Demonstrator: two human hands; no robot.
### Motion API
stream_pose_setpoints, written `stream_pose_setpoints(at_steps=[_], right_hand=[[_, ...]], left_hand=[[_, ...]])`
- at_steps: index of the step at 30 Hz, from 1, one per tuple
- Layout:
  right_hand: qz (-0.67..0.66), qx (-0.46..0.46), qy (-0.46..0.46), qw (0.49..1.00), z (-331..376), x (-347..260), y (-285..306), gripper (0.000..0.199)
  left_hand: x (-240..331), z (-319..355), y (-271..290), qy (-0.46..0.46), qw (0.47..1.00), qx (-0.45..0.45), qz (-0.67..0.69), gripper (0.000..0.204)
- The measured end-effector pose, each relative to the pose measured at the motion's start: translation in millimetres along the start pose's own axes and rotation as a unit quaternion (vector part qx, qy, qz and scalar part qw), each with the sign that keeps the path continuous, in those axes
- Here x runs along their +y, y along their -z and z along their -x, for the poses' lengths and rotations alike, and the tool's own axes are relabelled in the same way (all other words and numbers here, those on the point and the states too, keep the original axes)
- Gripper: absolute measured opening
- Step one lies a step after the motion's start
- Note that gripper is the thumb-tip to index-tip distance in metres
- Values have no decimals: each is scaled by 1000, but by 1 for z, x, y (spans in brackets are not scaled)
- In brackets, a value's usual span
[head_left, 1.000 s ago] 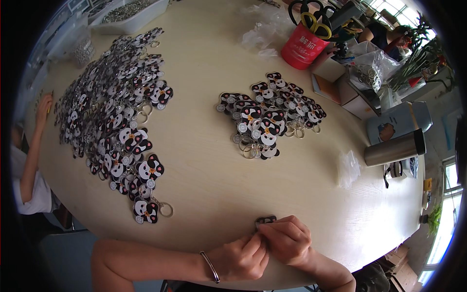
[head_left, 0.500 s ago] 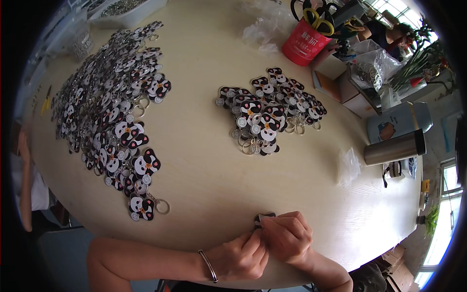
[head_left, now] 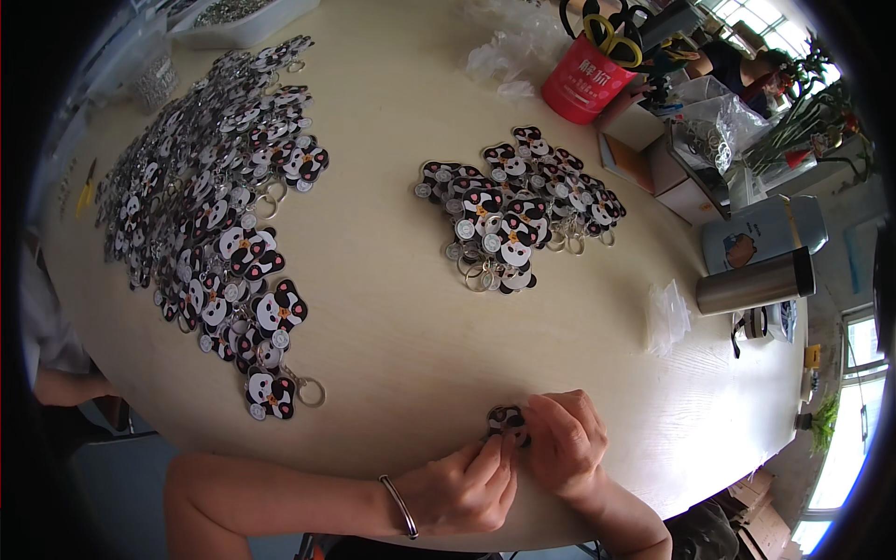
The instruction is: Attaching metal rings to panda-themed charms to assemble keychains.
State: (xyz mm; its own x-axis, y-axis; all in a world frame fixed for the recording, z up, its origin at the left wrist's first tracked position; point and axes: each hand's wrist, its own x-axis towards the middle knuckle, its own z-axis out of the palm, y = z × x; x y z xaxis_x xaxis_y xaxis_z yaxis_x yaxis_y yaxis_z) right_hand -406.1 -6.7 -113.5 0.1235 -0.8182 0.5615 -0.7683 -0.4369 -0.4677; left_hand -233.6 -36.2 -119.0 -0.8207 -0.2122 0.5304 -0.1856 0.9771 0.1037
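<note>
Near the table's front edge, a black-and-white panda keychain charm (head_left: 507, 420) is pinched in the fingertips of my left hand (head_left: 465, 490), which comes in with a metal bracelet at its wrist. My right hand (head_left: 571, 441) is right beside the charm with fingers curled together; whatever they pinch is too small or hidden to name. Beyond my hands a smaller heap of panda keychains (head_left: 514, 254) lies mid-table. A much larger heap of panda keychains (head_left: 215, 219) spreads along the left side, and a single keychain with its ring (head_left: 311, 392) lies at its near end.
A red bucket (head_left: 581, 79) with scissors stands at the back right. A steel tumbler (head_left: 754, 283) lies by a blue case (head_left: 765, 233) on the right, near crumpled clear plastic (head_left: 666, 319). Far left are a white tray (head_left: 245, 30) and yellow-handled tool (head_left: 85, 198). Another person's arm (head_left: 70, 387) shows at left.
My right hand has drawn slightly right and up from my left, so more of the charm shows. The other person's arm at the left edge has moved lower.
</note>
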Motion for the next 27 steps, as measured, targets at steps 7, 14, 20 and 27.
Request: stream_pose_setpoints(at_steps=[7,14,20,27], right_hand=[[-20,-111,-27,993,-14,0,1,33],[-19,-132,-10,991,-14,3,0,22],[61,-248,23,966,-28,-1,5,24],[-48,-110,-23,993,-7,10,17,25]], left_hand=[[1,3,-8,1,999,39,9,21],[1,0,-8,-13,999,35,-7,17],[0,1,-4,-12,1000,21,-7,16],[1,3,0,-12,1000,-5,-21,21]])
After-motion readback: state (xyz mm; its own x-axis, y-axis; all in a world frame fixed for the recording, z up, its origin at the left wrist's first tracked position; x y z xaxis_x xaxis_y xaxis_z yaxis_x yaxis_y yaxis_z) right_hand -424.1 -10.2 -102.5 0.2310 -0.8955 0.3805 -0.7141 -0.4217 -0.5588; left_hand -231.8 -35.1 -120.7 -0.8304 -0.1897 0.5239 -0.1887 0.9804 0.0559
